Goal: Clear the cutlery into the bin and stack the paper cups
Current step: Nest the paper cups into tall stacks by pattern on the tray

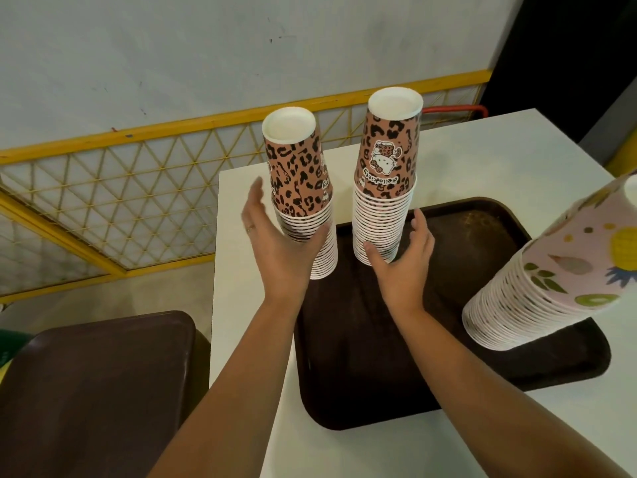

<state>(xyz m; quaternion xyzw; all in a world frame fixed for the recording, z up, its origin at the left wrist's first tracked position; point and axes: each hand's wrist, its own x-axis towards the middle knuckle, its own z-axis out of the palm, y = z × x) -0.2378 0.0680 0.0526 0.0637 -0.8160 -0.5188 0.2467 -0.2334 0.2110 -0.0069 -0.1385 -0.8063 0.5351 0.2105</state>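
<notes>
- There are two tall stacks of leopard-print paper cups, all upside down, with the white bottoms on top. The left stack (303,198) stands at the far left edge of the brown tray (482,236) — I cannot tell if it sits on the tray or on the white desk (499,153) just beside it. The right stack (386,188) stands on the tray.
- Each stack is long from bottom to top. Both point up, and they lean a little away from each other at the top — though the wide camera may add to that.
- The left hand (275,243) is open with its fingers spread, cupped against the low part of the left stack. The right hand (403,257) is open too, with its fingers by the bottom of the right stack. Neither hand grips tight.
- I think the step now is to make the two stacks into one. To do it well, hold one stack low with a firm hand, lift it straight up, and slide it down over the other so the rims line up. Go slowly, because tall stacks tip over easily.
- A third stack with fruit pictures (551,277) stands on the right edge of the tray.
- No cutlery shows. Another brown tray (96,384) lies down at the left.
</notes>
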